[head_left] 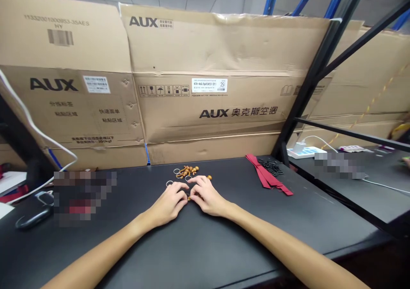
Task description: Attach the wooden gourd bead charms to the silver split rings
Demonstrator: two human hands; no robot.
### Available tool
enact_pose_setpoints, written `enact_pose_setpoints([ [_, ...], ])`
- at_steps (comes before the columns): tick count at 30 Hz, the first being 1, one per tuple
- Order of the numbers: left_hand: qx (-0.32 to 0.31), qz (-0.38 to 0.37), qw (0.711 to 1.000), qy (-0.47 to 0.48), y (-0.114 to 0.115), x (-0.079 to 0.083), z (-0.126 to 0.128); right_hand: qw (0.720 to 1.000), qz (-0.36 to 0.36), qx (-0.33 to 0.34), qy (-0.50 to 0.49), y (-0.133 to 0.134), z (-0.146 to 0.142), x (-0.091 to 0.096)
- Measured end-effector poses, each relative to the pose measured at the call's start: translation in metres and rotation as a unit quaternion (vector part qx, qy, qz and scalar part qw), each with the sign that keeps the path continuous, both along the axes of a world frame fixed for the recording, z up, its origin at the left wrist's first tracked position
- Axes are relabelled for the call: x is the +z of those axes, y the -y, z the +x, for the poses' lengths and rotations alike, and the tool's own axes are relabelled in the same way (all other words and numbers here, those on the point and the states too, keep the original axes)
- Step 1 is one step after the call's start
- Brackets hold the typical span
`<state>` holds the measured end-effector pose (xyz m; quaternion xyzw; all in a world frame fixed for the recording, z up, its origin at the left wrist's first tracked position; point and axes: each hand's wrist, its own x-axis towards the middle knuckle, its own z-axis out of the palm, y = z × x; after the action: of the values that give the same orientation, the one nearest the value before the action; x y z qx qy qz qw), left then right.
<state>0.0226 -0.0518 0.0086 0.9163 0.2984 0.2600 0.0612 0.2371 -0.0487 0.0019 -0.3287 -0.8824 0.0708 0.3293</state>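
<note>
Both of my hands rest together at the middle of the black table [224, 246]. My left hand [170, 204] and my right hand [206, 195] have curled fingers pinched on a small gold-brown piece [189, 198] between them. Just beyond my fingers lies a little heap of gold-brown charms [188, 170] with metal key rings [177, 170]. One ring [169, 183] lies beside my left hand. A single gold bead [209, 177] sits by my right hand.
Red ribbons [267, 176] and a pile of small black rings [270, 166] lie at the back right. Cardboard AUX boxes [208, 88] wall off the far edge. A black post [307, 80] stands at the right; a white power strip [304, 152] sits beyond it. A dark object [32, 217] and a white cable [41, 137] are at left.
</note>
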Motion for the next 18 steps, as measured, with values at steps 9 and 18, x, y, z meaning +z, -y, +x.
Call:
enact_pose_setpoints([
  [9,0.034,0.025,0.999,-0.014,-0.002,-0.001,-0.001,0.996,0.02,-0.084,0.013,-0.015,0.009,-0.01],
  [18,0.162,0.075,0.984,-0.022,-0.028,-0.005,-0.018,0.97,0.093,-0.205,0.095,-0.039,0.03,-0.009],
])
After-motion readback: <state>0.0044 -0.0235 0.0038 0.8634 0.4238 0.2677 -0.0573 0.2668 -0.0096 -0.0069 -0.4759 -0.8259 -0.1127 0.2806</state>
